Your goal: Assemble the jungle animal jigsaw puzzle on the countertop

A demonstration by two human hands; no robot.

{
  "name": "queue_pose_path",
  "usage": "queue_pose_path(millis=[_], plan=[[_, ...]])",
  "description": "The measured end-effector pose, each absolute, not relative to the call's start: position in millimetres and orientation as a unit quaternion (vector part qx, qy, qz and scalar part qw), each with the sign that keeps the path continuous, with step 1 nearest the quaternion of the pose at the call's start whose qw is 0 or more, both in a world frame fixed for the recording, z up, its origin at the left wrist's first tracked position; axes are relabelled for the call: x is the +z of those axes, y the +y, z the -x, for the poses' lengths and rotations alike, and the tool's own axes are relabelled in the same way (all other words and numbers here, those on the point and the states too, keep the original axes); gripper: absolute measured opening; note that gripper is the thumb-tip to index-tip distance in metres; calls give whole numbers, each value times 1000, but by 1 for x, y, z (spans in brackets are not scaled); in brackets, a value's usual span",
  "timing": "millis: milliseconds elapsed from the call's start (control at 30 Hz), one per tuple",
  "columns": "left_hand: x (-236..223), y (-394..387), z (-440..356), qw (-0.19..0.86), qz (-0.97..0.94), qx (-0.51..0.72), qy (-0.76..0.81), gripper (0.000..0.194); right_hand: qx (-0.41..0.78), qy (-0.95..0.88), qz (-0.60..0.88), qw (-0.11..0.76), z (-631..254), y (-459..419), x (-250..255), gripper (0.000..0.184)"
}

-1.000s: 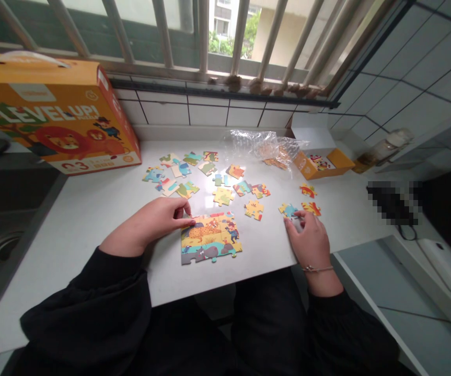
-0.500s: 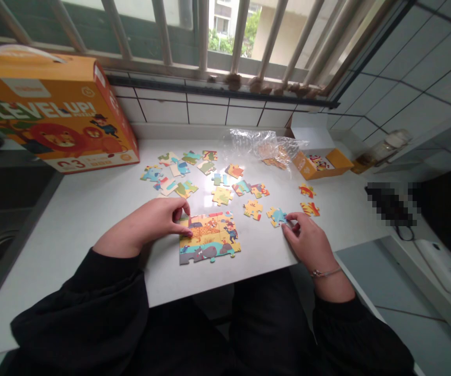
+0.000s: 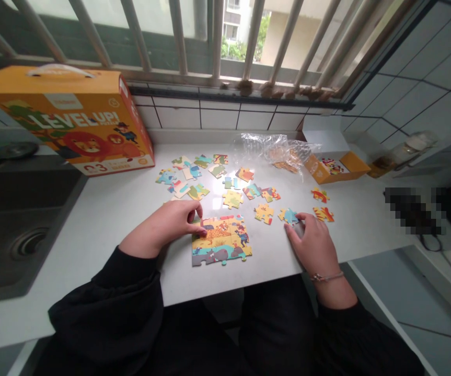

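My left hand [image 3: 166,222] rests at the upper left corner of an assembled jigsaw section [image 3: 221,241], with its fingertips gripping the edge. The section shows cartoon animals, including a grey hippo along its lower edge. My right hand [image 3: 313,245] is to the right of the section, and its fingers are pinching a blue and yellow jigsaw piece [image 3: 288,216]. Several loose pieces, such as a yellow piece [image 3: 263,213], lie above and between my hands. A black sleeve [image 3: 103,308] covers my left forearm.
A white counter [image 3: 103,250] holds an orange LEVEL UP! puzzle box [image 3: 68,120], a clear plastic bag [image 3: 278,149] and a small orange box tray [image 3: 337,168]. A steel sink [image 3: 25,240] lies to the left. A barred window [image 3: 209,42] stands behind.
My right hand has slid the blue and yellow piece left, nearer the assembled section. The whole view has shifted slightly as my head moved. My left hand stays at the section's corner.
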State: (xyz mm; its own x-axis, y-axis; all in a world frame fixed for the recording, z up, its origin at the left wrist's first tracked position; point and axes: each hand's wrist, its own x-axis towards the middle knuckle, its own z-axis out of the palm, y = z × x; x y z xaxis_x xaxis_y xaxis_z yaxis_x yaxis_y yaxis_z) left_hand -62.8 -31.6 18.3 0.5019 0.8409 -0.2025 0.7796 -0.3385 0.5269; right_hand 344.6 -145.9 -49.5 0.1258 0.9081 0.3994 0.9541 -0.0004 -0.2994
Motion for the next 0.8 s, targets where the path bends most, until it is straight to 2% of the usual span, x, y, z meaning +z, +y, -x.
queue_pose_path(millis=[133,267,433,567,800], plan=[[17,-31,65,233,-825,86,507,26,-64,-652,701,281,-347,-144,-56,32],[18,-29,68,108,-787,128,594,22,-83,-658,694,278,-343,-144,-58,29],[10,-22,82,1,-698,148,701,35,-85,-662,691,277,-342,-144,-57,26],[4,-19,90,-3,-686,142,714,46,-83,-666,690,273,-343,-143,-57,25],[-3,-19,82,84,-767,96,629,51,-85,-666,686,281,-342,-144,-58,24]])
